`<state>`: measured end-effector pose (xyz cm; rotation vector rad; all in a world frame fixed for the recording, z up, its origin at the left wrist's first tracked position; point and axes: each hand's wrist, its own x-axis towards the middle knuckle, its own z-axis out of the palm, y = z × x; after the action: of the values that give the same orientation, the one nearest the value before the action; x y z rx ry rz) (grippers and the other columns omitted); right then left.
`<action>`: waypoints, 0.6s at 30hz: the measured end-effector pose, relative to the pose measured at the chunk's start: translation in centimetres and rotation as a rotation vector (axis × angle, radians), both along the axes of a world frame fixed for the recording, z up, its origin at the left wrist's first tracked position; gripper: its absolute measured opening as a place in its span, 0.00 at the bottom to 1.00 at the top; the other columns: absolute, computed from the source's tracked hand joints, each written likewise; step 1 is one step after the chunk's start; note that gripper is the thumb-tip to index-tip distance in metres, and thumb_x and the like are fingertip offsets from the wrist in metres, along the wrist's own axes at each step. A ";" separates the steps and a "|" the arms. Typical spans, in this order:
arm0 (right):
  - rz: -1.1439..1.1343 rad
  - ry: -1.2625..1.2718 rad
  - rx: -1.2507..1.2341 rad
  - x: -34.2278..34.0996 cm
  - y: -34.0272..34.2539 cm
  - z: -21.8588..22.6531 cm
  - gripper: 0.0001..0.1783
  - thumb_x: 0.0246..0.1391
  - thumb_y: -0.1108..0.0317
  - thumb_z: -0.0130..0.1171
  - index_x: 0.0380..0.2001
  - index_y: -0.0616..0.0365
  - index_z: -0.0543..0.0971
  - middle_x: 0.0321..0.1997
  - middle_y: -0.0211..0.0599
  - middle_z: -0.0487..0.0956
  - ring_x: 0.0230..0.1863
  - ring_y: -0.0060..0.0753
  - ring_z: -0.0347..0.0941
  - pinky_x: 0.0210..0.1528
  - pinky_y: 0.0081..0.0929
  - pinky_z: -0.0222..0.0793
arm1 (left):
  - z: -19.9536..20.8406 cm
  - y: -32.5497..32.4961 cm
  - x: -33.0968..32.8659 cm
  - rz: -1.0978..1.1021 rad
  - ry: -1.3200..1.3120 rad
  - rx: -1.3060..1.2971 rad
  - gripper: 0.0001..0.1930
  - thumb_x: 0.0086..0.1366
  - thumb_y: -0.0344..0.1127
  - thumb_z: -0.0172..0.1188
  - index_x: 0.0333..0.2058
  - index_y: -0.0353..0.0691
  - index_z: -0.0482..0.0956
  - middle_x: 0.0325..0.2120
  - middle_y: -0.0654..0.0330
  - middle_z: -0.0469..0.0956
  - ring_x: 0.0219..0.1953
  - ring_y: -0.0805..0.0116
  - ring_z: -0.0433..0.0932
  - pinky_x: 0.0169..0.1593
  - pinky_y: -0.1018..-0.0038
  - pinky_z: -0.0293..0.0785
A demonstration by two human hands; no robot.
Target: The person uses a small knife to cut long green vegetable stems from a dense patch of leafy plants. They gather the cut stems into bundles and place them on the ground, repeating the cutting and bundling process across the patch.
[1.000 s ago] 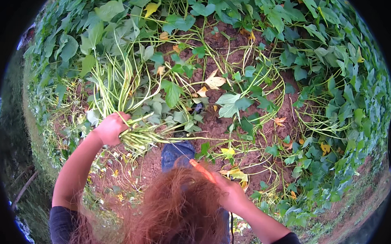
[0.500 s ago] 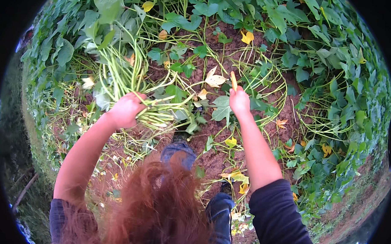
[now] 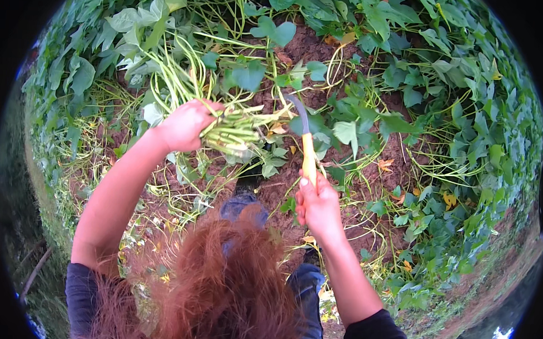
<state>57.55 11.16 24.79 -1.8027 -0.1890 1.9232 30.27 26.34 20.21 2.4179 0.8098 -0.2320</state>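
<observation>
My left hand is closed round a thick bundle of leafy green vine stems. The stems' cut ends point right, and their leaves spread up and to the left. In my right hand is a sickle with a yellow-orange handle and a curved grey blade. Its blade points up and bends left, close to the cut ends of the bundle and among vines still on the ground. A pale green leaf stands just right of the blade.
Dense green vines cover the ground ahead and at both sides. Reddish-brown soil shows between trailing stems, with yellowed leaves scattered about. My legs in blue jeans are below, near my hands' working area.
My right hand has drawn back toward me and left, and the sickle's blade now shows. My left hand has moved slightly up and right with the bundle.
</observation>
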 end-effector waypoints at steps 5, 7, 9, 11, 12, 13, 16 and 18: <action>-0.109 0.093 -0.015 -0.8 -0.1 0.6 0.14 0.63 0.66 0.45 0.50 0.55 0.66 0.21 0.26 0.65 0.13 0.15 0.57 0.12 0.16 0.54 | -3.0 8.4 5.4 -0.169 -0.016 -0.085 0.18 0.40 0.31 0.63 0.34 0.36 0.77 0.40 0.49 0.74 0.41 0.50 0.75 0.50 0.63 0.71; -0.105 0.144 -0.051 -0.2 -0.1 0.7 0.15 0.64 0.66 0.44 0.52 0.54 0.65 0.22 0.26 0.65 0.13 0.16 0.58 0.12 0.16 0.54 | -6.1 10.8 7.4 -0.213 0.033 -0.258 0.22 0.37 0.31 0.63 0.37 0.36 0.77 0.44 0.48 0.73 0.45 0.50 0.74 0.52 0.63 0.70; -0.116 0.149 -0.101 0.4 0.1 1.0 0.15 0.64 0.65 0.44 0.53 0.55 0.65 0.22 0.27 0.65 0.13 0.17 0.57 0.12 0.17 0.54 | -8.1 11.5 9.2 -0.373 0.085 -0.157 0.24 0.38 0.32 0.64 0.39 0.37 0.78 0.47 0.49 0.72 0.50 0.53 0.71 0.55 0.63 0.66; -0.143 0.163 -0.088 0.6 0.0 0.5 0.16 0.64 0.67 0.44 0.53 0.55 0.64 0.21 0.26 0.64 0.13 0.16 0.56 0.12 0.17 0.54 | -9.7 12.6 10.4 -0.432 0.027 -0.092 0.27 0.37 0.36 0.65 0.42 0.38 0.77 0.51 0.50 0.69 0.56 0.51 0.65 0.60 0.62 0.60; -0.131 0.156 -0.073 0.6 -0.2 0.5 0.16 0.64 0.67 0.45 0.54 0.55 0.64 0.21 0.26 0.64 0.13 0.16 0.56 0.13 0.17 0.54 | -10.4 13.0 10.8 -0.455 0.003 -0.065 0.28 0.37 0.37 0.66 0.42 0.38 0.77 0.52 0.49 0.69 0.57 0.51 0.63 0.60 0.62 0.59; -0.117 0.150 -0.058 0.5 -0.5 0.4 0.16 0.64 0.68 0.45 0.54 0.54 0.64 0.21 0.26 0.64 0.13 0.16 0.55 0.13 0.16 0.54 | -11.2 13.2 11.3 -0.477 -0.021 -0.038 0.28 0.37 0.38 0.66 0.43 0.39 0.77 0.53 0.49 0.68 0.58 0.50 0.62 0.61 0.62 0.58; -0.070 0.169 -0.087 -0.3 0.0 0.6 0.15 0.63 0.69 0.46 0.52 0.54 0.65 0.21 0.22 0.63 0.15 0.13 0.56 0.16 0.16 0.56 | -16.6 12.5 9.3 -0.219 0.091 -0.435 0.34 0.34 0.44 0.69 0.46 0.40 0.76 0.47 0.50 0.71 0.57 0.53 0.63 0.68 0.62 0.45; 0.031 0.115 -0.071 0.3 -1.3 0.7 0.15 0.61 0.68 0.50 0.51 0.56 0.66 0.19 0.27 0.66 0.15 0.20 0.62 0.20 0.20 0.61 | -15.9 11.3 10.6 -0.639 0.458 -0.339 0.28 0.35 0.42 0.69 0.39 0.37 0.78 0.41 0.53 0.75 0.53 0.56 0.68 0.70 0.63 0.41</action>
<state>57.87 9.89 25.46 -1.7370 -0.1118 2.0728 40.84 37.66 4.36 2.2413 0.1173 -1.1029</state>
